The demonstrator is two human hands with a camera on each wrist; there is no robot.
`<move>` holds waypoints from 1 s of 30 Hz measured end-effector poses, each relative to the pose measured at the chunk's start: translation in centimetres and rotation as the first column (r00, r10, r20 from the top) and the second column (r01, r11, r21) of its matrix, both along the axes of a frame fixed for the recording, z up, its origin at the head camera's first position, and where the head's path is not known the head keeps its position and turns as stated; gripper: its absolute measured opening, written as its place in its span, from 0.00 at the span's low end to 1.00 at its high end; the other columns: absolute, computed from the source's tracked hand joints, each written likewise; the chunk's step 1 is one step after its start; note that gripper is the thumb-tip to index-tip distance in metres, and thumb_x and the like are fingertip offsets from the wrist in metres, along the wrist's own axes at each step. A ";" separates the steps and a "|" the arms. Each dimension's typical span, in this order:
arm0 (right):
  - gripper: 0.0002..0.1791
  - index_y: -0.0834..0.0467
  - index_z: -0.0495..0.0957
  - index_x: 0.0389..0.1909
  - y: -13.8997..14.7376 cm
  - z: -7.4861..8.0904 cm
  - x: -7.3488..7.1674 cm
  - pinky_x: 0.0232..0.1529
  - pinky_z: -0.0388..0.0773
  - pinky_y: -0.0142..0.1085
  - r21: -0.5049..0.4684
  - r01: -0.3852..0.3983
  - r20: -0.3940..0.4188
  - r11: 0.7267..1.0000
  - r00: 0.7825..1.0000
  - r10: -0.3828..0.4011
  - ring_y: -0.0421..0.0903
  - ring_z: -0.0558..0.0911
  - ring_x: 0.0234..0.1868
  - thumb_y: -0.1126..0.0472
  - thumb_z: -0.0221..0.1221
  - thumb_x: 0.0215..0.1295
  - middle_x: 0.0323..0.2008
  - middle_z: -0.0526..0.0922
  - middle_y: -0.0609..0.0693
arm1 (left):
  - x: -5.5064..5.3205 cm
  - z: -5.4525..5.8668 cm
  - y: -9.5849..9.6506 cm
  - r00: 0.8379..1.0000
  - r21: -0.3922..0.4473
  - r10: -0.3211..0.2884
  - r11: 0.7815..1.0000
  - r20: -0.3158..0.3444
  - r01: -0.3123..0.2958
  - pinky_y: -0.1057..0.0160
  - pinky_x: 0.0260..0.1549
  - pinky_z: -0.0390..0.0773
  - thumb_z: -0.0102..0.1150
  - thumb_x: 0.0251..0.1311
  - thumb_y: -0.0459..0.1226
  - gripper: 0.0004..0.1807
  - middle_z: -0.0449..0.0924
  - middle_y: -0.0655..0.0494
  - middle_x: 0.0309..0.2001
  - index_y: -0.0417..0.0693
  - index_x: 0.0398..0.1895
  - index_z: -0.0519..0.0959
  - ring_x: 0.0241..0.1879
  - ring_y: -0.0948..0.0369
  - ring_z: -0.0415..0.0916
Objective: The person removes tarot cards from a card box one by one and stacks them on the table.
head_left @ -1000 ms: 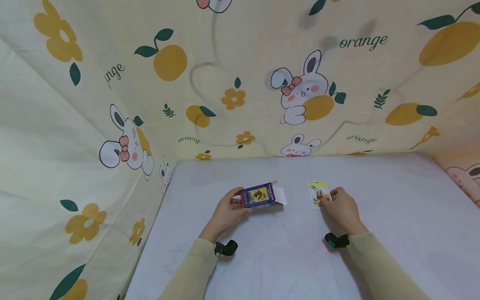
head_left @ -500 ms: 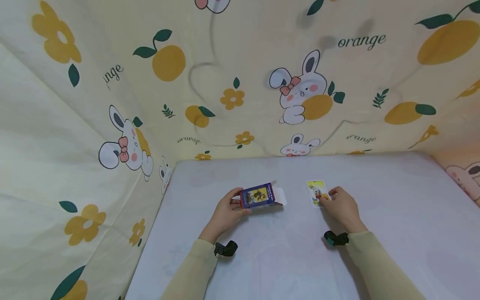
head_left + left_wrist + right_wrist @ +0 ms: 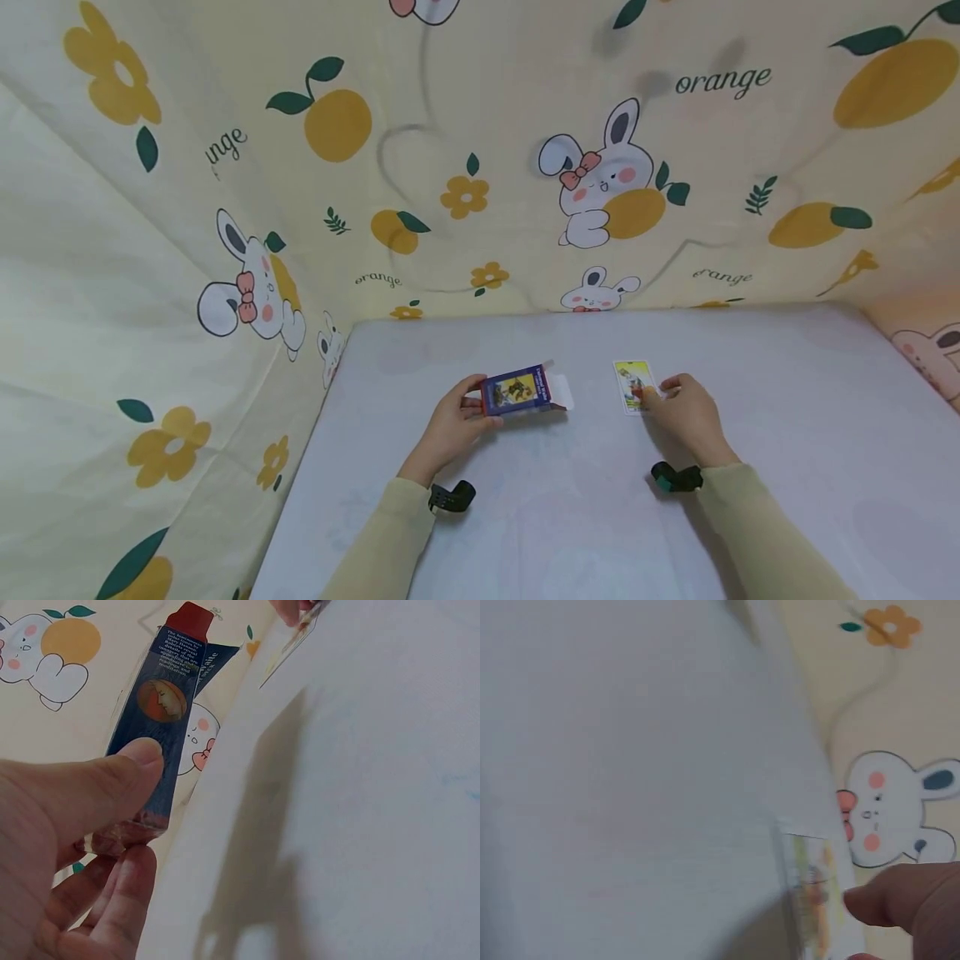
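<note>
My left hand (image 3: 455,421) grips a blue and red tarot card box (image 3: 517,392) by its left end, thumb along the narrow side (image 3: 161,761). The box is raised and tilted, its white end flap (image 3: 560,393) open toward the right. To the right, my right hand (image 3: 686,417) pinches an illustrated yellow tarot card (image 3: 632,385) at its lower right edge. The thumb overlaps that edge in the right wrist view, where the card (image 3: 814,892) looks blurred. In the left wrist view the card (image 3: 292,649) stands at a slant, close over the white tabletop.
A white-covered table (image 3: 570,508) spreads under both hands. Cream fabric printed with rabbits and oranges (image 3: 465,108) hangs behind it and along the left side. Each wrist bears a black camera, such as the left one (image 3: 453,497).
The left hand and box stay almost still. My right hand has shifted slightly rightward over the last half second, with the thumb closer to the card's edge.
</note>
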State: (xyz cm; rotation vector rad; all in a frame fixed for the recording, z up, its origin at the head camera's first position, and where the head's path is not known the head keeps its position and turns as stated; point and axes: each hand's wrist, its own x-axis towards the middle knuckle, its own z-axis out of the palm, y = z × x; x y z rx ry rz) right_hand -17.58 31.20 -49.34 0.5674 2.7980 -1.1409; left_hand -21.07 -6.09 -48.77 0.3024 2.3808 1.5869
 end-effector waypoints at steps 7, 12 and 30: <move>0.38 0.67 0.64 0.61 0.3 0.8 0.1 0.40 0.74 0.40 -0.179 0.032 -0.010 0.983 0.999 -0.035 0.56 0.73 0.48 0.38 0.51 0.67 0.53 0.71 0.64 | 0.0 0.2 0.0 1.000 0.003 -0.009 1.000 -0.003 0.009 0.61 0.47 0.78 0.74 0.50 0.40 0.44 0.69 0.54 0.61 0.56 0.71 0.63 0.50 0.58 0.76; 0.39 0.64 0.64 0.63 -0.4 1.3 -0.1 0.38 0.74 0.36 -0.218 -0.006 -0.005 0.976 1.000 0.005 0.53 0.74 0.46 0.36 0.53 0.66 0.52 0.73 0.62 | 0.0 0.0 0.1 1.000 0.002 -0.026 1.000 0.001 0.026 0.62 0.47 0.78 0.74 0.50 0.41 0.45 0.68 0.54 0.61 0.54 0.72 0.62 0.50 0.59 0.76; 0.37 0.60 0.67 0.62 -6.0 2.6 -0.1 0.44 0.77 0.45 -0.413 -0.232 -0.106 0.881 0.973 0.207 0.57 0.77 0.46 0.38 0.59 0.63 0.48 0.77 0.62 | 0.4 -0.5 0.7 0.997 -0.032 -0.073 0.997 -0.019 0.072 0.61 0.49 0.77 0.74 0.50 0.45 0.45 0.69 0.57 0.61 0.55 0.72 0.62 0.49 0.61 0.75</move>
